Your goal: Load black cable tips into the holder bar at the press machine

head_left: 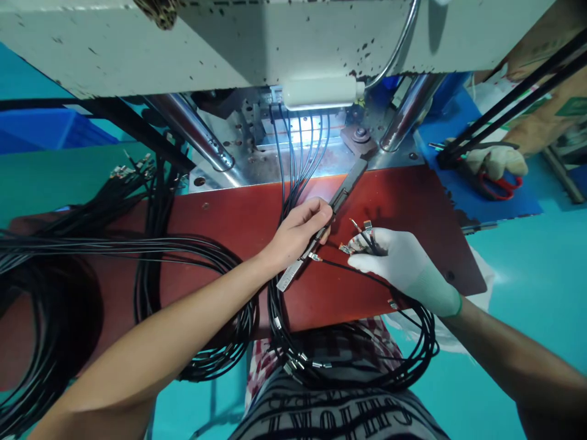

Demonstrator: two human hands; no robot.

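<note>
My bare left hand [300, 235] pinches a long grey metal bar [349, 183] between thumb and fingers. The bar lies slantwise over the red board, with a small clip-like piece along its middle. One cable end with a metal connector [314, 256] sits against the bar's lower part, below my fingers. In a white glove, my right hand [403, 269] grips several black cables [373, 245], their stripped and metal-tipped ends poking out past the fingers. A bundle of black cables [293, 189] runs beneath my left hand up into the lit machine, several strands fanned apart there.
The red board [220, 214] bears more coiled cables [229, 342] on the left. Two steel posts [197, 134] flank the metal press bed. A white lamp [321, 93] hangs above it. At right, a glove [498, 160] and red-handled scissors [502, 186] lie on a blue surface.
</note>
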